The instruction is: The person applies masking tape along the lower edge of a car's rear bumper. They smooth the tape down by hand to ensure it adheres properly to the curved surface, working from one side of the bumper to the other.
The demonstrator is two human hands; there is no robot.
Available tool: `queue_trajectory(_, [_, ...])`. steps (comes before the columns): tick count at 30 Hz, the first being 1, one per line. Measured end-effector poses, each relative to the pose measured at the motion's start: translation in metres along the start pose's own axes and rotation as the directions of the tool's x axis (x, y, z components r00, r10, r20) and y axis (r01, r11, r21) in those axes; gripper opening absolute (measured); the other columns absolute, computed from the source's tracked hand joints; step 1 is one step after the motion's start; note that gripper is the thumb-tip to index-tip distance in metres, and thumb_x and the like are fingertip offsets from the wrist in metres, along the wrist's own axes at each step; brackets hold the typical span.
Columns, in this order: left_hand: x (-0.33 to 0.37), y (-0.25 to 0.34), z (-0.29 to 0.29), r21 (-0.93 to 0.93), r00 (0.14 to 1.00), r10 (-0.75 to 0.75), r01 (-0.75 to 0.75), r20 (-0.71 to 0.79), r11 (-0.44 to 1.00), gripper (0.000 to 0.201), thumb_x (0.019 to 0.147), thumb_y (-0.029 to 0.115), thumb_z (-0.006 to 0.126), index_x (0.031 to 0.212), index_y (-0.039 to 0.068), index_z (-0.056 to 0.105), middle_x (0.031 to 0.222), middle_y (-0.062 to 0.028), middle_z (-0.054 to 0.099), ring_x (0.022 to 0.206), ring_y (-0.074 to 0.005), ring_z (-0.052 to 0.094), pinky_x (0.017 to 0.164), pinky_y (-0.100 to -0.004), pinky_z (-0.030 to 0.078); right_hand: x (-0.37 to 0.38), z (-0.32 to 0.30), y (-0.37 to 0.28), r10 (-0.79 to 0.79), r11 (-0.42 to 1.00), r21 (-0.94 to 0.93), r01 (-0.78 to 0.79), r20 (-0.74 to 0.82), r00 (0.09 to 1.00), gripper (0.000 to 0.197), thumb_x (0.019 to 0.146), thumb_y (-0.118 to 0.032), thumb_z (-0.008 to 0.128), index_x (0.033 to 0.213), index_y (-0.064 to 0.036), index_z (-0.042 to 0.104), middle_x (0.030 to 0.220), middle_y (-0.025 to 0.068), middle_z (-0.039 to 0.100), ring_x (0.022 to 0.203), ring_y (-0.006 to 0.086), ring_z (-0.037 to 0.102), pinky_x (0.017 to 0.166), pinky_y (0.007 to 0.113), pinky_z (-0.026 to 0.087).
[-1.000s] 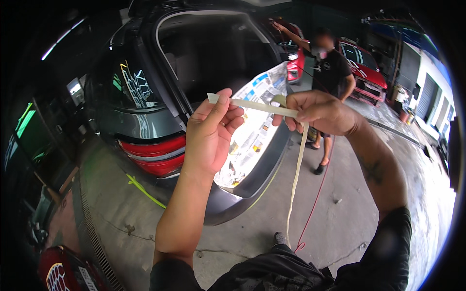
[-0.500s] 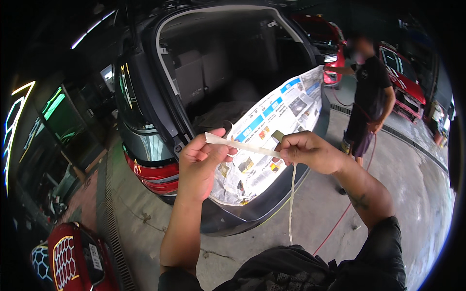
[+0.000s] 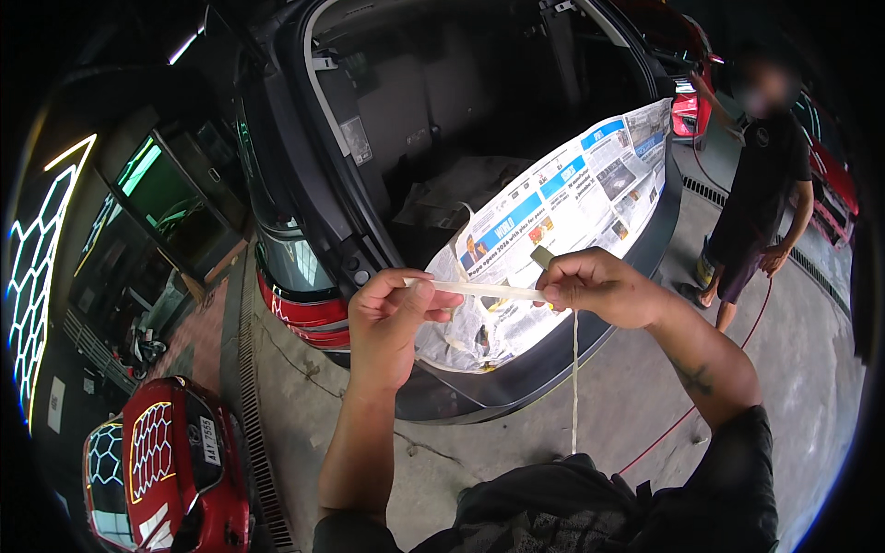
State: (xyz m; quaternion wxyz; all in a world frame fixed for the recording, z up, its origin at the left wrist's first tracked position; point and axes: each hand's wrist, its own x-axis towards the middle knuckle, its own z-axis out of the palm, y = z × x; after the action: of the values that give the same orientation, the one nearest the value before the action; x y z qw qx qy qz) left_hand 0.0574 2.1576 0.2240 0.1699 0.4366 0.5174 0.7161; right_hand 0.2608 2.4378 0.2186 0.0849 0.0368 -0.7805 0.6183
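Observation:
Between my two hands a strip of pale masking tape is stretched, roughly level. My left hand pinches its left end between thumb and fingers. At the other end my right hand grips the tape, with a small olive-green piece sticking up by the fingers; its kind I cannot make out. A thin pale strand hangs down from the right hand. Behind the tape, newspaper sheets cover the rear sill and bumper of a dark car, whose tailgate opening is uncovered.
A person in dark clothes stands at the right of the bumper. A red hose crosses the concrete floor. Red cars stand at lower left and far right. A floor drain grate runs along the left.
My view has shifted, so the car sits further right and higher. The tape's left end, which stuck out flat past my left fingers, is now pinched under the thumb.

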Motion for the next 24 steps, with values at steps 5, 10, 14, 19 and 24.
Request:
queue_trajectory(5, [-0.014, 0.017, -0.013, -0.017, 0.989, -0.043, 0.041, -0.139, 0.999, 0.021, 0.115, 0.018, 0.081, 0.12, -0.003, 0.08, 0.108, -0.0177, 0.089, 0.101, -0.0281, 0.09, 0.082, -0.0335, 0.068, 0.003, 0.026, -0.01, 0.019, 0.997, -0.077, -0.02, -0.02, 1.0, 0.029, 0.12, -0.027, 0.075, 0.116, 0.0009, 0.08, 0.096, 0.0008, 0.073, 0.094, 0.0091, 0.063, 0.084, 0.031, 0.051])
queue_trajectory(10, [-0.038, 0.022, -0.051, -0.003, 0.979, -0.042, 0.042, -0.198, 0.999, 0.022, 0.113, 0.018, 0.085, 0.115, -0.003, 0.083, 0.105, -0.0154, 0.088, 0.094, -0.0256, 0.088, 0.082, -0.0344, 0.067, -0.004, 0.086, -0.012, 0.051, 0.991, -0.115, -0.06, -0.086, 0.995, 0.028, 0.119, -0.026, 0.076, 0.117, 0.002, 0.08, 0.098, 0.0039, 0.075, 0.096, 0.011, 0.066, 0.087, 0.034, 0.054])
queue_trajectory(14, [-0.058, 0.027, -0.068, 0.059, 0.978, -0.121, 0.132, -0.167, 0.989, 0.022, 0.112, 0.016, 0.085, 0.114, -0.006, 0.082, 0.103, -0.0155, 0.088, 0.092, -0.023, 0.087, 0.081, -0.0332, 0.067, -0.014, 0.146, 0.017, 0.093, 0.992, -0.065, -0.106, -0.183, 0.979, 0.029, 0.119, -0.027, 0.077, 0.117, 0.0021, 0.08, 0.103, 0.0056, 0.078, 0.099, 0.0119, 0.068, 0.088, 0.035, 0.056])
queue_trajectory(19, [-0.071, 0.014, -0.099, 0.148, 0.97, -0.235, 0.242, -0.066, 0.959, 0.02, 0.11, 0.014, 0.087, 0.112, -0.005, 0.082, 0.1, -0.0119, 0.086, 0.09, -0.0184, 0.085, 0.08, -0.029, 0.065, -0.034, 0.205, 0.073, 0.169, 0.984, -0.019, -0.178, -0.239, 0.956, 0.038, 0.119, -0.034, 0.076, 0.121, 0.0033, 0.082, 0.106, 0.011, 0.079, 0.099, 0.0153, 0.069, 0.089, 0.036, 0.057])
queue_trajectory(24, [-0.09, -0.008, -0.113, 0.177, 0.928, -0.367, 0.351, 0.062, 0.919, 0.018, 0.11, 0.011, 0.087, 0.115, -0.005, 0.082, 0.107, -0.0116, 0.086, 0.093, -0.0175, 0.085, 0.081, -0.0279, 0.065, -0.044, 0.239, 0.107, 0.204, 0.958, -0.064, -0.28, -0.534, 0.821, 0.045, 0.121, -0.041, 0.073, 0.145, -0.0035, 0.075, 0.126, 0.0129, 0.076, 0.119, 0.0193, 0.068, 0.101, 0.038, 0.055])
